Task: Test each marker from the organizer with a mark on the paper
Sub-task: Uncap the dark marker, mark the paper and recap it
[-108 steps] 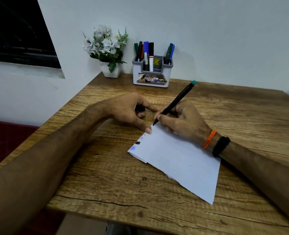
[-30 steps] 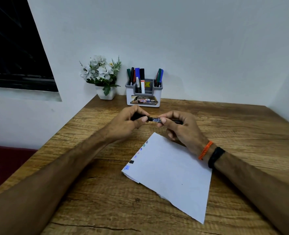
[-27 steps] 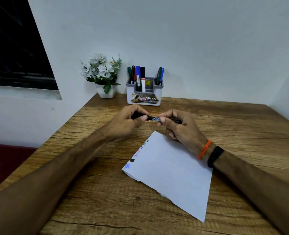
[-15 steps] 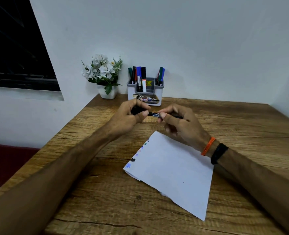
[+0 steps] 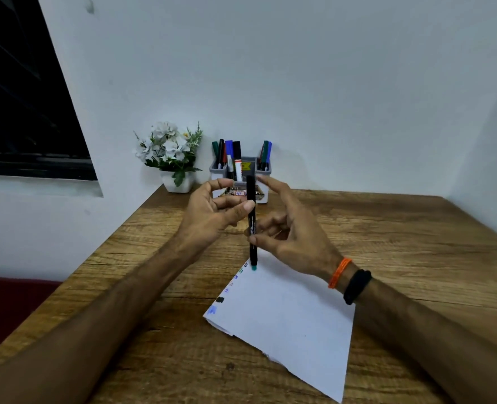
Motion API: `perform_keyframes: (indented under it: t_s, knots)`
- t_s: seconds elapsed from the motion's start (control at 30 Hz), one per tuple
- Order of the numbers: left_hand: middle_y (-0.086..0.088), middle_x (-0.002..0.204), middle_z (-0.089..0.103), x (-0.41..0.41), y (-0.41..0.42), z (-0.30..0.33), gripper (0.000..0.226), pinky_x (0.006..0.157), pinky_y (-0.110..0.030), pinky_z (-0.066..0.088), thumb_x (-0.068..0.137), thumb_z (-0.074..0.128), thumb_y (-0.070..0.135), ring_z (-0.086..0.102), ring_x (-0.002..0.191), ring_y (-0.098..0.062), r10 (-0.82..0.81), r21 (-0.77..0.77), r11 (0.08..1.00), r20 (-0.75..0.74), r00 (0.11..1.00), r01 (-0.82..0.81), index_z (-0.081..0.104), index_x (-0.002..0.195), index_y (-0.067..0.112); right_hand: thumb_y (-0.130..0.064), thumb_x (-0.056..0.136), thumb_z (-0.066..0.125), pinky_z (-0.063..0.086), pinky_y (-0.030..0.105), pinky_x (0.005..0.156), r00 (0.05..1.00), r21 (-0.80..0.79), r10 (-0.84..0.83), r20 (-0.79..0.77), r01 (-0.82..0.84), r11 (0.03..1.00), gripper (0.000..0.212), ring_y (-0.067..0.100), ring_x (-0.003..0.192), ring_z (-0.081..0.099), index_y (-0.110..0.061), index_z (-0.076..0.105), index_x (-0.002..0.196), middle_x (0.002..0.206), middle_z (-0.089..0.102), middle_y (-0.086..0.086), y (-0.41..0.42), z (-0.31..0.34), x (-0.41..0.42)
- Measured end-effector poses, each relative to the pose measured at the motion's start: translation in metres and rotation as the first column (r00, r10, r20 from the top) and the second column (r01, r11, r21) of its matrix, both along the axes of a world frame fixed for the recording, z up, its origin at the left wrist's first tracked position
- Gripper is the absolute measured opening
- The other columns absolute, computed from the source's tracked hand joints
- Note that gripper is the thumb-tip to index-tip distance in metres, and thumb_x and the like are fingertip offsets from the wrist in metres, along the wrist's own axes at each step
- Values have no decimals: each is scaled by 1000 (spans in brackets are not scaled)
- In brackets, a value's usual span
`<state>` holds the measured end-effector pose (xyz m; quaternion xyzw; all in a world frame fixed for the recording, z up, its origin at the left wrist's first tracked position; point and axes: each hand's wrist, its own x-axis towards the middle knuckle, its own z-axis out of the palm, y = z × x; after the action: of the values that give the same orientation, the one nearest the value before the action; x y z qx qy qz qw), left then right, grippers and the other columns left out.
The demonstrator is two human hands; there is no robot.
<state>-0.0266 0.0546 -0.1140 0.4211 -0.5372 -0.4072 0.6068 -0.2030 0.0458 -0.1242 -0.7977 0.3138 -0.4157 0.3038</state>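
Note:
A black marker [image 5: 251, 223] with a teal end stands upright above the far corner of the white paper [image 5: 285, 313], teal end down. My left hand [image 5: 209, 217] pinches its upper part between thumb and fingers. My right hand [image 5: 294, 240] pinches it lower down with the thumb in front, index finger stretched out. Small colour marks [image 5: 220, 300] run along the paper's left edge. The grey organizer [image 5: 264, 171] stands at the back against the wall, partly behind my hands, with several markers [image 5: 236, 157] upright in it.
A white pot of artificial flowers [image 5: 177, 182] stands left of the organizer. The wooden table [image 5: 402, 243] meets the walls at the back and right; its left edge drops off beside a dark window.
The marker was held level between both hands; it has now turned upright with the teal end pointing down at the paper. Both hands rose slightly toward the organizer.

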Motion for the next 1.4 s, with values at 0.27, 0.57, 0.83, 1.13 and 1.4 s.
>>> perform_keyframes:
  t_s: [0.27, 0.57, 0.83, 1.13, 1.4]
  knots:
    - [-5, 87, 74, 2, -5, -3, 61, 67, -26, 55, 66, 75, 24, 72, 82, -15, -26, -38, 999, 47, 999, 28, 50, 120, 13, -12, 81, 79, 61, 31, 67, 1000, -95, -13, -9, 12, 995, 91, 16, 64, 70, -44, 28, 149, 78, 67, 3, 0, 8, -1]
    - [-8, 138, 54, 25, -38, -31, 68, 105, -44, 40, 89, 42, 66, 49, 125, -24, 234, -107, 925, 916, 326, -365, 51, 133, 14, -17, 79, 81, 60, 28, 74, 987, -143, -160, -5, 158, 977, 88, 12, 68, 69, -45, 33, 146, 77, 68, -7, -21, 20, -4]
    - [-11, 161, 16, 29, -68, -46, 93, 120, -53, 8, 86, 15, 78, 12, 149, -32, -10, 60, 916, 992, 127, -398, 25, 151, 13, -13, 78, 81, 61, 28, 73, 953, -189, -302, 43, 304, 934, 89, 9, 65, 70, -41, 32, 147, 76, 70, -4, -79, 46, 8]
    - [-11, 162, 13, 31, -73, -50, 92, 120, -53, 7, 87, 15, 77, 8, 149, -31, -16, 53, 916, 995, 96, -398, 22, 152, 12, -12, 77, 81, 61, 36, 80, 893, -277, -435, 113, 449, 849, 92, 12, 70, 70, -37, 29, 149, 74, 67, -11, -150, 69, 23]
    - [-12, 162, 12, 31, -73, -49, 91, 120, -53, 6, 88, 14, 76, 7, 149, -31, -23, 53, 917, 997, 80, -395, 20, 153, 12, -12, 81, 76, 58, 34, 81, 871, -315, -472, -135, 414, 854, 73, 24, 79, 71, -30, 38, 140, 88, 74, 7, -171, 50, 34]
